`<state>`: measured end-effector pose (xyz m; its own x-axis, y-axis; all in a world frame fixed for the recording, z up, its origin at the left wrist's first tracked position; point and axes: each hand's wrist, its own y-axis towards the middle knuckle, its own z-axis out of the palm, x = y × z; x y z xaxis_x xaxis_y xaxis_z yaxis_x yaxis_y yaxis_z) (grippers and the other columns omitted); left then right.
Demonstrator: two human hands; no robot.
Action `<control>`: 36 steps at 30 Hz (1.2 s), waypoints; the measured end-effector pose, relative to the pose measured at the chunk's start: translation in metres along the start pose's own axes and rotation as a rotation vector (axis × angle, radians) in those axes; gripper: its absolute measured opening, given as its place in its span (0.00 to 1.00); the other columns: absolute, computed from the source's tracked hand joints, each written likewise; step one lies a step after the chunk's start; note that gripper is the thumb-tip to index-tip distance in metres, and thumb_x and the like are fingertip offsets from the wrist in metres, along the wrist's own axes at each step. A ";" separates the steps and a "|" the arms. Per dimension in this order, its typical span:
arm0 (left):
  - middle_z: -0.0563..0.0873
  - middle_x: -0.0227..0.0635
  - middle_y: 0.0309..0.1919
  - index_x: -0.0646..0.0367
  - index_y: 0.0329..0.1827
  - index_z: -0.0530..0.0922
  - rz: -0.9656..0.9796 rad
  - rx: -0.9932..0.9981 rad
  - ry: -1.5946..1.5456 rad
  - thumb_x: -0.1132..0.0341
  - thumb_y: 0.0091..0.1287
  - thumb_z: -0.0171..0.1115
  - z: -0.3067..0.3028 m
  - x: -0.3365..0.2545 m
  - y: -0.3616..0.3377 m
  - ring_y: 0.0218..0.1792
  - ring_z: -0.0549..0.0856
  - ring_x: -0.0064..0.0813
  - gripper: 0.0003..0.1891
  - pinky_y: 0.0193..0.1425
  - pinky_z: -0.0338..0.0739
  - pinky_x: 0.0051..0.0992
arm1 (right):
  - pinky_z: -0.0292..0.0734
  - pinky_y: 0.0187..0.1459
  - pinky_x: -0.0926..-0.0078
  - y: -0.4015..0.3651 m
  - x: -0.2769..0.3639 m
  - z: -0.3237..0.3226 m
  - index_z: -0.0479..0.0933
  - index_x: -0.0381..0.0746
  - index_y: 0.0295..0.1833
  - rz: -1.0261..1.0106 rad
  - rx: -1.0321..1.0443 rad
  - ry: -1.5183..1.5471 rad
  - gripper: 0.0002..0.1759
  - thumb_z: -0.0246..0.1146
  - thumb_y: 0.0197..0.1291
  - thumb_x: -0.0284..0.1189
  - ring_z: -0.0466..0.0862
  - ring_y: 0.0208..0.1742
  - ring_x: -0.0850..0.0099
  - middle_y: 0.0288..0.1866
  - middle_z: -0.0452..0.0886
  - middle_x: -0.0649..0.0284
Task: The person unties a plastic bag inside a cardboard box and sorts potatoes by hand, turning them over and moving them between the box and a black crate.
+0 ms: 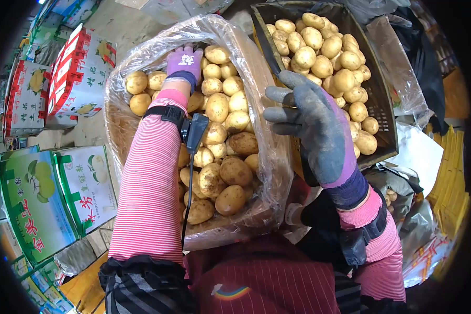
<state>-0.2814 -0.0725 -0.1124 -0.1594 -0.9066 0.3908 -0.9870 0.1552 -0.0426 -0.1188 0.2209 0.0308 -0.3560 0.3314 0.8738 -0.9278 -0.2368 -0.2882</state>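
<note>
My left hand (184,64), in a purple glove, reaches to the far end of a cardboard box lined with clear plastic (267,133). Its back faces up and its fingers lie apart, pointing away from me, against the potatoes (216,108); the fingertips are partly hidden. Some potatoes near me look browner and dirtier than the pale ones farther off. My right hand (319,128), in a grey-palmed purple glove, hovers between the box and a dark plastic crate (388,133). Its palm shows, the fingers are stretched to the left, and nothing is in it. More potatoes (322,66) are heaped in the crate.
Red-and-white printed cartons (81,73) stand at the left, with green-and-white fruit cartons (39,196) nearer me. On the right are plastic bags (403,73), a white sheet (416,157) and yellow slatted material (451,167). A cable hangs from my left wrist strap.
</note>
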 end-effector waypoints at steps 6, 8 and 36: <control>0.84 0.43 0.56 0.56 0.60 0.79 -0.190 -0.042 -0.661 0.51 0.58 0.75 0.004 0.028 -0.052 0.55 0.84 0.44 0.30 0.61 0.78 0.43 | 0.80 0.52 0.73 -0.009 0.000 0.006 0.67 0.35 0.74 0.017 0.067 -0.027 0.33 0.59 0.75 0.47 0.86 0.53 0.71 0.59 0.82 0.58; 0.86 0.43 0.52 0.58 0.60 0.79 -0.334 0.128 -1.576 0.52 0.66 0.70 0.014 0.039 -0.086 0.50 0.87 0.39 0.25 0.54 0.83 0.39 | 0.80 0.52 0.74 -0.013 0.001 0.009 0.67 0.35 0.74 0.046 0.105 -0.068 0.33 0.60 0.75 0.46 0.85 0.53 0.71 0.59 0.82 0.59; 0.80 0.38 0.58 0.64 0.82 0.55 -0.183 0.412 -1.974 0.71 0.67 0.59 -0.187 -0.057 -0.236 0.41 0.82 0.22 0.39 0.42 0.80 0.20 | 0.81 0.52 0.50 -0.019 -0.062 0.013 0.59 0.42 0.78 -0.557 0.390 -0.836 0.51 0.77 0.52 0.40 0.85 0.50 0.43 0.51 0.82 0.40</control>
<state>-0.0355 0.0163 0.0473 0.4031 -0.0471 -0.9139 -0.8910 0.2077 -0.4037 -0.0780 0.1934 -0.0128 0.4317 -0.2117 0.8768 -0.7837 -0.5693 0.2484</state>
